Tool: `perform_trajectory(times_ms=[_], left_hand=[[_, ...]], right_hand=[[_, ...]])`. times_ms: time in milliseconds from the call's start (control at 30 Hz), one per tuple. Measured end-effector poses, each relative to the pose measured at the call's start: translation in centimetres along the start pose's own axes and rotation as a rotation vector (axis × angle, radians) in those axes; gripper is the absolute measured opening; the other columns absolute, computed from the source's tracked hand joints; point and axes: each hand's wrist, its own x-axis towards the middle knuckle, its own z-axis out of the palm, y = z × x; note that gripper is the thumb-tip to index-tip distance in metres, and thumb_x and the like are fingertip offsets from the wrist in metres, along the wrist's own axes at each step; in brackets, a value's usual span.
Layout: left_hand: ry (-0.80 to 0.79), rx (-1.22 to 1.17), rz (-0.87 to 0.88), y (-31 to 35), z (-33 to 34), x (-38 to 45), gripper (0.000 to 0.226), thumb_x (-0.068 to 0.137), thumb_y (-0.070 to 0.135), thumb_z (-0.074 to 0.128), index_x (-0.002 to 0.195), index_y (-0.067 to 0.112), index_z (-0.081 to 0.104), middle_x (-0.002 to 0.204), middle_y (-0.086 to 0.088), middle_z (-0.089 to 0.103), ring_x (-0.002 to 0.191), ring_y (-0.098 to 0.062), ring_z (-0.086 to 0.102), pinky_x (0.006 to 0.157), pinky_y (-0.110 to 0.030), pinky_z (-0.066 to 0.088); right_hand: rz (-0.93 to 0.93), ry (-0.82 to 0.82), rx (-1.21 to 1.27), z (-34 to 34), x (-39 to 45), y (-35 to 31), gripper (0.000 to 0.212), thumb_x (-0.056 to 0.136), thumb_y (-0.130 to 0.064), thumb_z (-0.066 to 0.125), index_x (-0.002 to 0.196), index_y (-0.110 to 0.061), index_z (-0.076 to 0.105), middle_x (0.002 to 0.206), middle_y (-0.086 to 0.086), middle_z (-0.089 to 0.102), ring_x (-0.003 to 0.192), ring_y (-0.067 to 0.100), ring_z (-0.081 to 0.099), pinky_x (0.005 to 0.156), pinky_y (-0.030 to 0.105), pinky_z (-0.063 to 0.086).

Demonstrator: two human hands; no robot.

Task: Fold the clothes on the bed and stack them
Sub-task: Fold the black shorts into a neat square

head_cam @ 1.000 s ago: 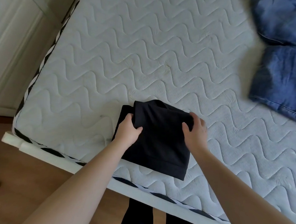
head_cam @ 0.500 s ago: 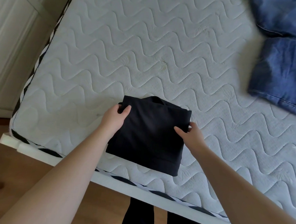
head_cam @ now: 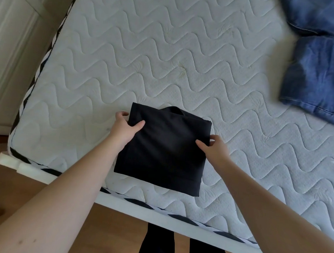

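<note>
A folded black garment lies on the white quilted mattress, close to its near edge. My left hand grips the garment's upper left corner, thumb on top and fingers curled under the edge. My right hand pinches the garment's right edge, thumb on the cloth. Blue denim clothes lie crumpled at the far right of the mattress, apart from the black garment.
The bed's white frame with a black-and-white trim runs diagonally below the mattress. Wooden floor and my dark-trousered legs show beneath it. White cupboard doors stand at the left.
The black garment has been shifted slightly left and squared up. My left hand moved from on top of the cloth to gripping its upper left corner; my right hand slid to the right edge.
</note>
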Motion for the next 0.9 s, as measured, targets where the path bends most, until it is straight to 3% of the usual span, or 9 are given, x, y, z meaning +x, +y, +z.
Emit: perform_trajectory(times_ms=[100, 200, 267, 433, 633, 733, 800, 900], left_hand=[[-0.152, -0.098, -0.109, 0.0, -0.4, 0.3, 0.068, 0.071, 0.038, 0.086, 0.12, 0.026, 0.041, 0.101, 0.012, 0.059, 0.092, -0.013, 0.061, 0.072, -0.03, 0.051], [-0.327, -0.16, -0.193, 0.3, -0.7, 0.5, 0.043, 0.073, 0.025, 0.085, 0.109, 0.019, 0.063, 0.095, 0.006, 0.073, 0.082, -0.012, 0.072, 0.059, -0.025, 0.053], [-0.359, -0.151, -0.16, 0.4, -0.8, 0.6, 0.032, 0.076, 0.02, 0.083, 0.105, 0.021, 0.068, 0.093, 0.004, 0.076, 0.078, -0.011, 0.073, 0.059, -0.023, 0.053], [-0.394, -0.171, 0.051, 3.0, 0.1, -0.4, 0.036, 0.077, 0.014, 0.079, 0.109, 0.026, 0.067, 0.103, 0.009, 0.075, 0.093, -0.009, 0.071, 0.08, -0.028, 0.053], [-0.457, -0.155, 0.33, 10.5, 4.0, -3.1, 0.046, 0.072, 0.013, 0.081, 0.11, 0.032, 0.065, 0.103, 0.014, 0.073, 0.097, -0.003, 0.069, 0.071, -0.014, 0.052], [-0.416, -0.102, 0.498, 14.3, 5.3, -4.5, 0.051, 0.065, 0.02, 0.081, 0.111, 0.038, 0.065, 0.103, 0.018, 0.072, 0.098, -0.001, 0.067, 0.076, -0.015, 0.051], [-0.341, -0.087, 0.67, 16.2, 6.0, -5.7, 0.05, 0.065, 0.019, 0.08, 0.103, 0.046, 0.064, 0.099, 0.023, 0.069, 0.095, 0.003, 0.064, 0.077, -0.012, 0.049], [-0.221, -0.022, 0.976, 17.1, 7.2, -6.7, 0.047, 0.071, 0.016, 0.077, 0.113, 0.028, 0.061, 0.115, 0.009, 0.064, 0.109, -0.007, 0.059, 0.096, -0.021, 0.046]], right_hand=[[-0.012, -0.038, -0.098, 0.0, 0.0, -0.2, 0.046, 0.083, -0.042, 0.072, 0.116, -0.014, 0.056, 0.102, -0.002, 0.065, 0.089, 0.016, 0.063, 0.069, 0.028, 0.049], [0.004, -0.052, -0.066, -0.1, 0.0, -0.3, 0.035, 0.087, -0.033, 0.069, 0.113, -0.014, 0.057, 0.102, 0.002, 0.064, 0.089, 0.018, 0.062, 0.073, 0.033, 0.051], [0.012, -0.074, 0.033, -0.5, -0.3, -0.3, 0.034, 0.087, -0.029, 0.07, 0.115, -0.015, 0.057, 0.103, 0.001, 0.065, 0.092, 0.018, 0.063, 0.076, 0.032, 0.052], [-0.077, -0.114, 0.259, -5.1, -1.4, 0.2, 0.033, 0.087, -0.02, 0.072, 0.119, -0.019, 0.061, 0.104, -0.004, 0.071, 0.097, 0.013, 0.067, 0.083, 0.03, 0.053], [-0.192, -0.005, 0.412, -14.3, -1.6, -0.3, 0.027, 0.085, -0.009, 0.071, 0.101, -0.031, 0.069, 0.095, -0.01, 0.075, 0.091, 0.007, 0.07, 0.076, 0.02, 0.054], [-0.253, 0.111, 0.415, -18.4, -1.5, -0.8, 0.026, 0.083, -0.006, 0.071, 0.095, -0.028, 0.071, 0.092, -0.011, 0.076, 0.089, 0.005, 0.07, 0.08, 0.021, 0.052], [-0.324, 0.168, 0.42, -20.6, -1.8, -1.1, 0.026, 0.082, -0.005, 0.072, 0.092, -0.029, 0.073, 0.092, -0.013, 0.075, 0.09, 0.002, 0.069, 0.078, 0.014, 0.051], [-0.402, 0.264, 0.414, -22.2, -2.8, -0.7, 0.034, 0.081, -0.007, 0.073, 0.09, -0.04, 0.075, 0.094, -0.02, 0.074, 0.09, -0.006, 0.065, 0.077, 0.005, 0.045]])
